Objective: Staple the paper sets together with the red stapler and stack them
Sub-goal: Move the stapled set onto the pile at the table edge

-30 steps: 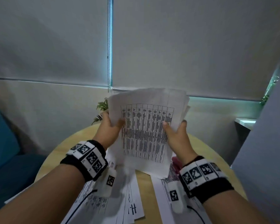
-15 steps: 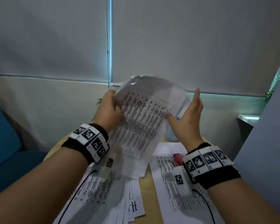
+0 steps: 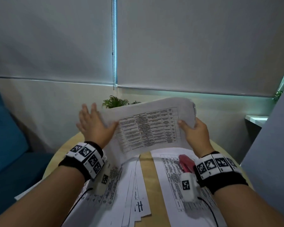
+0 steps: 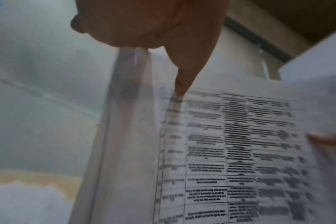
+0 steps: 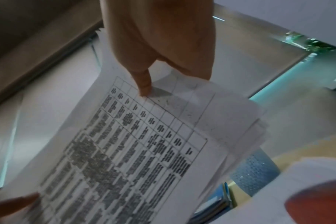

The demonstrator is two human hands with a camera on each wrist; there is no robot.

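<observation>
I hold a set of printed table sheets [image 3: 147, 128] up over the table, turned sideways. My right hand [image 3: 195, 130] grips its right edge, thumb [image 5: 144, 81] on the front and fingers behind. My left hand [image 3: 95, 126] lies against the left edge with fingers straight and spread; only its thumb [image 4: 182, 78] touches the printed face. The red stapler [image 3: 186, 163] lies on a paper stack [image 3: 169, 177] under my right wrist, partly hidden by it. More sheets [image 3: 121, 185] are fanned out on the left of the table.
The round wooden table [image 3: 147, 163] shows a bare strip between the two paper piles. A potted plant [image 3: 115, 102] stands behind the held sheets, its blue perforated pot [image 5: 253, 171] near the far edge. A blue sofa [image 3: 7, 136] is left, a grey panel [image 3: 277, 145] right.
The paper set swung from upright to sideways and came lower. My left hand let go and opened flat at the left edge. My right hand, open half a second ago, now grips the right edge.
</observation>
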